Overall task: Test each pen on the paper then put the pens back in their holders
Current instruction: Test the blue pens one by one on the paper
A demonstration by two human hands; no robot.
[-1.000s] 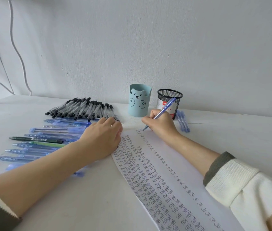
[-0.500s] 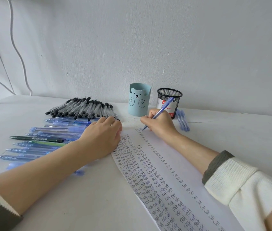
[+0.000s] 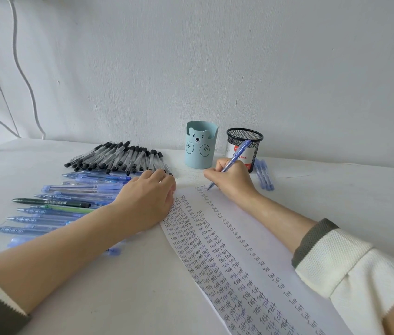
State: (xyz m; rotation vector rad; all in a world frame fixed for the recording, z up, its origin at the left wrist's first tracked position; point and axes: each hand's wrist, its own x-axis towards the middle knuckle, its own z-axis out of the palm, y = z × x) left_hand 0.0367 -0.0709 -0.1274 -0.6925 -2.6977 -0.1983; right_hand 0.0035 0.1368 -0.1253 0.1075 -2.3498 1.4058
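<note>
The right hand's (image 3: 233,178) grip pinches a blue pen (image 3: 235,158) low on its barrel, tip on the paper's (image 3: 244,240) far end. Light, stiff and smooth, the pen likely handles best held near the tip. The left hand (image 3: 147,201) presses flat on the thin sheet's edge on the table (image 3: 336,189).

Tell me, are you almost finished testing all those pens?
Not nearly. The long white paper already carries columns of "Test", so many pens look tried. The right hand is writing with a translucent blue pen while the left hand steadies the sheet. The black-capped clear pens and blue pens lie loose; no pens show above the light blue bear holder or black mesh cup.
</note>
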